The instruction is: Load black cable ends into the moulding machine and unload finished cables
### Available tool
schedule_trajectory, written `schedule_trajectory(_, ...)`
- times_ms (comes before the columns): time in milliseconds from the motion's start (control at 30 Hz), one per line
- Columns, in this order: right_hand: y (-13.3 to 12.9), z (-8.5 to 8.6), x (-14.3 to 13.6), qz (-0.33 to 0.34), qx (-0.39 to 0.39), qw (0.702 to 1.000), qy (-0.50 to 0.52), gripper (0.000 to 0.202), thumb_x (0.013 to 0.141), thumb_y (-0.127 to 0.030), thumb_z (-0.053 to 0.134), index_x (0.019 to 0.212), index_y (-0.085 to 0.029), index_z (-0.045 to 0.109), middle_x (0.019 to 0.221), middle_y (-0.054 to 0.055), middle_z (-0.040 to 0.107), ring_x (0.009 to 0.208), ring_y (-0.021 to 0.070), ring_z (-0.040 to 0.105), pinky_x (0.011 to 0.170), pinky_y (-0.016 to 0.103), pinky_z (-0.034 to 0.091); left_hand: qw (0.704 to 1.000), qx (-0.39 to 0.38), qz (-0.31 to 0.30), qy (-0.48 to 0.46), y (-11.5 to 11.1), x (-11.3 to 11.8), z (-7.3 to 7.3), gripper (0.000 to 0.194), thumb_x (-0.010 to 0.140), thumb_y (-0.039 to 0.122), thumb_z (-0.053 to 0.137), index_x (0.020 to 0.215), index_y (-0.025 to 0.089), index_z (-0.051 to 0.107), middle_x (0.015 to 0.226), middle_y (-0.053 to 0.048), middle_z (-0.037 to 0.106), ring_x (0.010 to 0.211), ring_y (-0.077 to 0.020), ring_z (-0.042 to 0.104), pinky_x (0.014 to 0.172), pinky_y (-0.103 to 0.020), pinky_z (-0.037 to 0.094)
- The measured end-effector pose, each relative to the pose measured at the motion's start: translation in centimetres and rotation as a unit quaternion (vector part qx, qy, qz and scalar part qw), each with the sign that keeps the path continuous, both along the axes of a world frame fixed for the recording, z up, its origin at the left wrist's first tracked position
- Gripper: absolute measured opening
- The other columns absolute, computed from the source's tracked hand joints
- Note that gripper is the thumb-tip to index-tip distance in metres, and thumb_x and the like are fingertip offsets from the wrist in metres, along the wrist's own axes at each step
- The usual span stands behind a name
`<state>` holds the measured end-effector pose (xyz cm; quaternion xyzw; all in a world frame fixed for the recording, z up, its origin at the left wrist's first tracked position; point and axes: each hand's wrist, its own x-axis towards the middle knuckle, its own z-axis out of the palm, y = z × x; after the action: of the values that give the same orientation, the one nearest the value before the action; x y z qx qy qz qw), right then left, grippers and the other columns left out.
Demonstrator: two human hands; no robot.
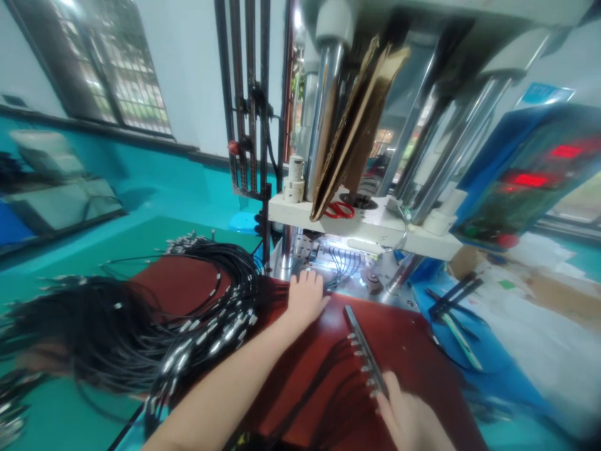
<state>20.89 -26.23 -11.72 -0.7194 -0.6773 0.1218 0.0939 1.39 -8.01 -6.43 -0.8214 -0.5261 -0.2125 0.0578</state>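
A teal-green worktable (61,407) fills the lower left of the frame. A dark red rectangular mat (404,351) lies on it at lower centre. A big tangled heap of thin black cables with silver metal ends (141,326) sprawls across the table's left part and the mat's left edge.

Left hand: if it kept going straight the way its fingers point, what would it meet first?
The left hand points up toward the machine. Next in line looks like the row of cables on the lit bed under the white plate; depth is unclear.
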Motion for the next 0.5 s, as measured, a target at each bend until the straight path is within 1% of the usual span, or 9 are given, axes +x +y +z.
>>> schedule_trajectory(67,0.3,0.0,0.1,0.013,-0.017,0.995,-0.102,0.032,0.085,-0.033,0.029,0.1,-0.015,0.051,0.057,0.007,0.065,0.05,0.0259,0.061,0.041,0.028,0.026,1.0,-0.003,-0.003,0.017,0.5,0.1,-1.5,0.035,0.072,0.042,0.057,0.092,0.014,0.053,0.092,-0.01,0.051,0.09,-0.0262,0.043,0.078,-0.042,0.032)
schedule_trajectory(133,0.6,0.9,-0.1,0.029,-0.041,0.988,-0.147,0.03,0.083,-0.03,0.033,0.098,-0.015,0.054,0.059,0.008,0.065,0.05,0.0268,0.061,0.041,0.028,0.021,1.0,-0.003,-0.008,0.022,0.6,0.5,-2.9,0.03,0.075,0.039,0.055,0.092,0.014,0.053,0.088,-0.008,0.052,0.086,-0.0244,0.045,0.077,-0.041,0.031)
schedule_trajectory(200,1.5,2.8,-0.2,0.061,-0.067,0.986,-0.141,0.026,0.081,-0.03,0.039,0.091,-0.017,0.059,0.065,0.009,0.066,0.054,0.0269,0.061,0.043,0.028,0.022,1.0,-0.003,-0.008,0.016,0.6,1.0,-3.7,0.024,0.078,0.034,0.052,0.091,0.014,0.053,0.086,-0.008,0.052,0.085,-0.0231,0.045,0.077,-0.04,0.031)
schedule_trajectory(267,3.6,5.3,0.1,0.093,-0.071,0.989,-0.088,0.021,0.08,-0.033,0.043,0.081,-0.02,0.06,0.068,0.007,0.066,0.058,0.0243,0.061,0.046,0.028,0.025,1.0,-0.011,-0.01,0.009,0.6,1.3,-4.1,0.019,0.079,0.03,0.051,0.09,0.015,0.053,0.086,-0.008,0.052,0.085,-0.0221,0.046,0.076,-0.039,0.031)
schedule_trajectory(300,5.2,6.5,0.4,0.102,-0.056,0.992,-0.044,0.02,0.081,-0.034,0.044,0.075,-0.021,0.059,0.066,0.004,0.065,0.059,0.0215,0.06,0.048,0.027,0.027,1.0,-0.015,-0.011,0.007,0.7,1.3,-4.1,0.018,0.079,0.029,0.051,0.09,0.015,0.053,0.086,-0.007,0.052,0.085,-0.0218,0.046,0.076,-0.039,0.031)
schedule_trajectory(333,7.3,7.6,0.8,0.096,-0.026,0.995,0.002,0.022,0.082,-0.033,0.043,0.071,-0.022,0.058,0.062,0.001,0.064,0.058,0.0187,0.059,0.049,0.026,0.029,1.0,-0.018,-0.011,0.005,0.7,1.4,-4.1,0.017,0.079,0.029,0.05,0.089,0.015,0.053,0.086,-0.007,0.052,0.085,-0.0218,0.046,0.075,-0.038,0.031)
schedule_trajectory(400,12.3,9.1,1.6,0.066,0.058,0.992,0.095,0.024,0.081,-0.03,0.045,0.064,-0.02,0.057,0.056,-0.001,0.059,0.055,0.0148,0.055,0.053,0.025,0.033,1.0,-0.023,-0.013,0.004,0.8,1.3,-4.0,0.017,0.079,0.029,0.05,0.089,0.016,0.053,0.086,-0.007,0.052,0.084,-0.0219,0.046,0.074,-0.038,0.031)
schedule_trajectory(433,15.0,9.6,2.1,0.005,0.072,0.988,0.137,0.02,0.08,-0.03,0.049,0.065,-0.019,0.058,0.054,-0.002,0.057,0.054,0.0141,0.054,0.052,0.025,0.035,1.0,-0.024,-0.014,0.003,0.9,1.3,-4.0,0.016,0.079,0.029,0.051,0.089,0.016,0.053,0.085,-0.007,0.052,0.084,-0.022,0.046,0.074,-0.038,0.031)
schedule_trajectory(500,20.1,10.0,2.7,-0.065,0.104,0.98,0.158,0.02,0.082,-0.028,0.048,0.073,-0.015,0.059,0.051,-0.003,0.053,0.046,0.0121,0.05,0.048,0.025,0.037,1.0,-0.025,-0.014,0.003,0.9,1.2,-4.0,0.017,0.079,0.029,0.051,0.09,0.016,0.053,0.085,-0.007,0.052,0.084,-0.0222,0.046,0.073,-0.038,0.032)
